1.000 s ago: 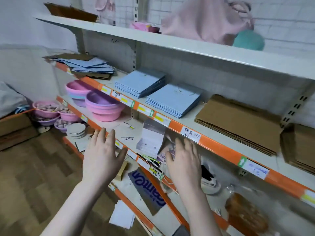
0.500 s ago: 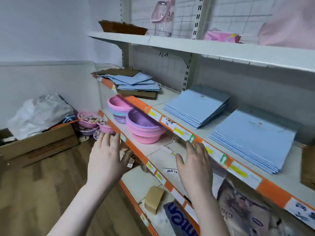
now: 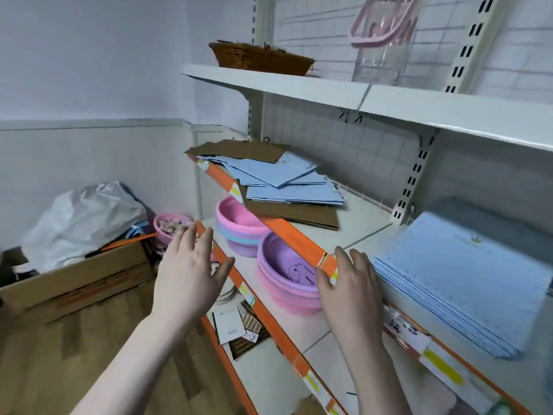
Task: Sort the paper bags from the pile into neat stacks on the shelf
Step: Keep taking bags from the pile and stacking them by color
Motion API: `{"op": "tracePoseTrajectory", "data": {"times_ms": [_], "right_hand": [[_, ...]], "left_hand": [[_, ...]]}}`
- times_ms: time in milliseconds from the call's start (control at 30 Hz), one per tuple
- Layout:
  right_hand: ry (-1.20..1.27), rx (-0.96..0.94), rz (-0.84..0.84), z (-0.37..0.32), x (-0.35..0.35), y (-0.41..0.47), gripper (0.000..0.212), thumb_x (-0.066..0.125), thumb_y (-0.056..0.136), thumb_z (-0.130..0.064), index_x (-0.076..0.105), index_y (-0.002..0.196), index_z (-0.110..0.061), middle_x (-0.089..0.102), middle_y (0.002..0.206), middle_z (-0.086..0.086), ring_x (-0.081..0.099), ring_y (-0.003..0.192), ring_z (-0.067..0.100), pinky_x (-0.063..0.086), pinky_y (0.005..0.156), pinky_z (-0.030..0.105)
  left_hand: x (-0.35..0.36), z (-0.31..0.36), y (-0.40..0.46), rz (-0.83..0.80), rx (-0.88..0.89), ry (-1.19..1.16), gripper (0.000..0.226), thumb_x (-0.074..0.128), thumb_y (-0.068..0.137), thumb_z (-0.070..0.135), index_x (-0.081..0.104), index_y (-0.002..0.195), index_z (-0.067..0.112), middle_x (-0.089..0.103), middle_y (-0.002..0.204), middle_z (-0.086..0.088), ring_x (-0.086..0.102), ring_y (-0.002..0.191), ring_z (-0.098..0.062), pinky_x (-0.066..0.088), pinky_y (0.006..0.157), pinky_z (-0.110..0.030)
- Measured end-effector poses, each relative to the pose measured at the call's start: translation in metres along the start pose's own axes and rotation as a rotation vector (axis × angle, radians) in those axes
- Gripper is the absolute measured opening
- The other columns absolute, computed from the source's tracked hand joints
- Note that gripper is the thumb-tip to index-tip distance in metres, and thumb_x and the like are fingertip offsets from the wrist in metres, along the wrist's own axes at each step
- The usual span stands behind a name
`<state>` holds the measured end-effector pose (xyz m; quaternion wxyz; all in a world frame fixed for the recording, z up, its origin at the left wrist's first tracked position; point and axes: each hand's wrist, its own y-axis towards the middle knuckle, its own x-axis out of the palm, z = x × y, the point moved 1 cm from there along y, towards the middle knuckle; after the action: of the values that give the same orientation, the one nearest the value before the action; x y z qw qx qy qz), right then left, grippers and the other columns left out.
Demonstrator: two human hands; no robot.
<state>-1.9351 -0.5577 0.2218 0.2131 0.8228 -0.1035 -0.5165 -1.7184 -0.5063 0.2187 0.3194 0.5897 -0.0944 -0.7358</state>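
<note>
Both my hands, left [image 3: 187, 283] and right [image 3: 348, 290], hover empty with fingers spread, and a careless grab could slide that loose pile [image 3: 278, 181] off the shelf [image 3: 302, 244].

A pale wall [image 3: 89, 55] met a lighter lower panel under a grey rail [image 3: 89, 124]. The floor [image 3: 59, 348] was brown wood planks. White shelving [image 3: 299, 85] with orange edge strips [image 3: 299, 241] stood against a white grid-tiled back wall [image 3: 344, 142], carried on slotted uprights [image 3: 466, 46]. The light was soft and even.
</note>
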Motion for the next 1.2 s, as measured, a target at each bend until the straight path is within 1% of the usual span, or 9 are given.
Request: {"op": "tracePoseTrajectory", "data": {"times_ms": [67, 200, 333, 433, 600, 700, 800, 933, 1200], "right_hand": [[-0.031, 0.020, -0.014, -0.019, 0.022, 0.020, 0.049, 0.061, 0.087, -0.027, 0.053, 0.131, -0.006, 0.051, 0.131, 0.019, 0.044, 0.124, 0.034, 0.035, 0.103, 0.042], [-0.032, 0.065, 0.069, -0.065, 0.071, 0.066, 0.048, 0.071, 0.077, -0.019, 0.061, 0.120, -0.001, 0.060, 0.114, 0.023, 0.055, 0.110, 0.039, 0.044, 0.094, 0.045], [-0.050, 0.118, 0.071, -0.119, 0.103, 0.114, 0.051, 0.070, 0.079, -0.023, 0.058, 0.125, -0.003, 0.056, 0.125, 0.022, 0.049, 0.118, 0.039, 0.040, 0.099, 0.045], [-0.074, 0.144, 0.083, -0.143, 0.125, 0.143, 0.048, 0.073, 0.077, -0.021, 0.061, 0.120, -0.002, 0.059, 0.119, 0.025, 0.054, 0.113, 0.041, 0.044, 0.093, 0.048], [-0.147, 0.167, 0.011, -0.161, 0.153, 0.190, 0.053, 0.056, 0.091, -0.031, 0.045, 0.137, -0.008, 0.044, 0.140, 0.018, 0.039, 0.131, 0.032, 0.030, 0.108, 0.040], [-0.178, 0.163, -0.016, -0.165, 0.169, 0.226, 0.055, 0.040, 0.098, -0.039, 0.029, 0.146, -0.015, 0.031, 0.150, 0.008, 0.024, 0.139, 0.022, 0.019, 0.114, 0.032], [-0.146, 0.169, 0.011, -0.166, 0.190, 0.266, 0.053, 0.043, 0.096, -0.035, 0.035, 0.143, -0.010, 0.037, 0.145, 0.011, 0.029, 0.137, 0.025, 0.023, 0.112, 0.035], [-0.127, 0.193, 0.043, -0.168, 0.214, 0.318, 0.051, 0.053, 0.093, -0.029, 0.044, 0.137, -0.004, 0.046, 0.137, 0.018, 0.039, 0.131, 0.032, 0.030, 0.108, 0.041], [-0.213, 0.170, -0.079, -0.186, 0.245, 0.384, 0.047, 0.044, 0.096, -0.040, 0.041, 0.135, -0.013, 0.047, 0.129, 0.009, 0.040, 0.125, 0.025, 0.031, 0.108, 0.035]], "left_hand": [[0.014, -0.022, 0.031, -0.007, 0.021, -0.002, 0.057, 0.072, 0.080, 0.032, 0.059, 0.121, -0.005, 0.054, 0.124, -0.032, 0.049, 0.118, -0.048, 0.040, 0.098, -0.055], [0.042, -0.072, 0.096, -0.046, 0.046, -0.020, 0.056, 0.062, 0.080, 0.037, 0.061, 0.114, -0.007, 0.057, 0.116, -0.034, 0.053, 0.110, -0.051, 0.044, 0.092, -0.059], [0.054, -0.114, 0.171, -0.071, 0.067, -0.049, 0.059, 0.065, 0.085, 0.037, 0.053, 0.128, -0.001, 0.048, 0.133, -0.030, 0.041, 0.128, -0.046, 0.037, 0.102, -0.053], [0.067, -0.134, 0.220, -0.062, 0.098, -0.065, 0.060, 0.069, 0.081, 0.034, 0.054, 0.127, -0.003, 0.048, 0.132, -0.031, 0.041, 0.127, -0.047, 0.036, 0.102, -0.054], [0.101, -0.146, 0.282, -0.127, 0.109, -0.155, 0.066, 0.056, 0.089, 0.042, 0.038, 0.142, 0.007, 0.032, 0.148, -0.022, 0.023, 0.140, -0.035, 0.019, 0.113, -0.042], [0.131, -0.154, 0.324, -0.136, 0.137, -0.181, 0.062, 0.058, 0.089, 0.041, 0.046, 0.136, 0.003, 0.040, 0.141, -0.027, 0.030, 0.135, -0.040, 0.023, 0.112, -0.046], [0.162, -0.155, 0.367, -0.120, 0.165, -0.181, 0.063, 0.056, 0.086, 0.047, 0.056, 0.124, -0.003, 0.051, 0.127, -0.033, 0.043, 0.124, -0.047, 0.035, 0.104, -0.051], [0.190, -0.151, 0.419, -0.154, 0.152, -0.190, 0.061, 0.063, 0.086, 0.036, 0.049, 0.133, 0.000, 0.041, 0.138, -0.030, 0.031, 0.135, -0.041, 0.022, 0.112, -0.044], [0.242, -0.147, 0.510, -0.298, 0.139, -0.154, 0.065, 0.041, 0.093, 0.051, 0.034, 0.144, 0.011, 0.028, 0.150, -0.020, 0.017, 0.142, -0.034, 0.015, 0.114, -0.040]]}}
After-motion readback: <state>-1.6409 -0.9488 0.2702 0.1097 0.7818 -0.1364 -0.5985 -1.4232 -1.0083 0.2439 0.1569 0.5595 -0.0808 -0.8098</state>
